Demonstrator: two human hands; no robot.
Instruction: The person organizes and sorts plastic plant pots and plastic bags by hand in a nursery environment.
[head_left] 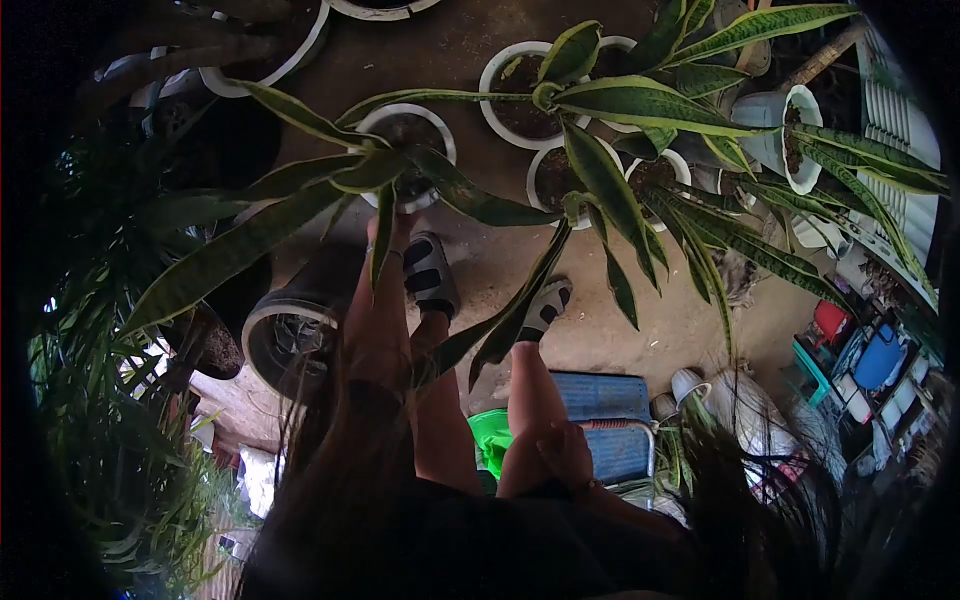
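My left arm stretches forward, and my left hand (402, 222) grips the near rim of a round white flower pot (447, 150); leaves and the rim hide most of its fingers. A snake plant (370, 170) with long, yellow-edged leaves grows from this pot, some leaves hanging over my forearm. My right hand (568, 455) holds nothing and rests on my right knee, its fingers lying over it. My feet, in grey slip-on shoes (430, 275), stand on the floor just behind the pot.
More snake plants in white pots (490, 100) stand ahead and to the right. A dark bucket-like pot (262, 345) is beside my left arm. A blue slatted seat (600, 395) and a green thing (490, 435) lie close to my legs. Leafy plants (100, 400) crowd the left.
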